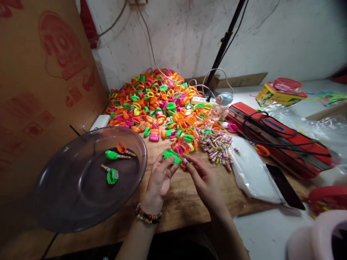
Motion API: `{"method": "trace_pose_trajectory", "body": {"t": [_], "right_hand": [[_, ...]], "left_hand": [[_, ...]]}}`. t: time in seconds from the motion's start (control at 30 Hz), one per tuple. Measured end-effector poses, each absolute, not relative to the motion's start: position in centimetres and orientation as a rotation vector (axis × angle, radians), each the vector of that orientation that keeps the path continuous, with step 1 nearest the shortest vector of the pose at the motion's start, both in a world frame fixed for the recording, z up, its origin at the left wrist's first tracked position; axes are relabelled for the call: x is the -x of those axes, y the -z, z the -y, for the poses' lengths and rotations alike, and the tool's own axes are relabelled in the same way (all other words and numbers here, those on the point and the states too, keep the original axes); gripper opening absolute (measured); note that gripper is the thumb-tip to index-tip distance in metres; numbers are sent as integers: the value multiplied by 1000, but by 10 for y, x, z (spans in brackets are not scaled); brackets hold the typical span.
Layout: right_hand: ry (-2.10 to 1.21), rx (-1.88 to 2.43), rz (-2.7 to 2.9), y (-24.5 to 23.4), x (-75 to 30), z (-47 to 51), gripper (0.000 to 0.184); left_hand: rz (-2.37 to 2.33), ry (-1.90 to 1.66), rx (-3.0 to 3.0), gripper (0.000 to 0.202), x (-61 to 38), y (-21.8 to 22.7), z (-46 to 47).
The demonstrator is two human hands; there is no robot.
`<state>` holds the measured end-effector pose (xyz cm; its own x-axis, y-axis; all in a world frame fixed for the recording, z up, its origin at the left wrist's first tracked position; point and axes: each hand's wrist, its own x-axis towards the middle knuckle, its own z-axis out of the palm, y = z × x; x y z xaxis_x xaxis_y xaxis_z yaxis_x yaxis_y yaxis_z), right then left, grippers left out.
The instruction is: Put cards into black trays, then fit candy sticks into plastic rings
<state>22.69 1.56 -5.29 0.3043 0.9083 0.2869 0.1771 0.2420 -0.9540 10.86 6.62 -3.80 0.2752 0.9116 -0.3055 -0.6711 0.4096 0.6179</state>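
My left hand (160,177) pinches a green toy watch (171,155) just above the wooden table (187,206). My right hand (202,178) has its fingertips closed on a small striped candy roll (185,161) right against the watch. A large heap of orange, green and pink toy watches (158,104) lies behind the hands. A smaller pile of striped candy rolls (217,144) sits to the right of them. The dark round bowl (81,213) at the left holds three watches with candy rolls attached (112,175).
A red heat sealer (276,139) with a black cable lies at the right. Clear plastic bags (251,173) and a black phone (284,186) lie in front of it. A yellow box with a red basket (280,92) stands at the back. A cardboard sheet (40,90) leans at the left.
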Motion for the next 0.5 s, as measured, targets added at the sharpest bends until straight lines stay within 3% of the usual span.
{"method": "trace_pose_trajectory", "body": {"t": [0.27,0.5], "right_hand": [[-367,1382,1418,55,-221,-12,30],[306,1812,1747,46,-212,-7,35]], "left_hand": [[-787,-1210,-532,48,-111,35,-57],[-894,-1329,-732,39,-120,41,-49]]}}
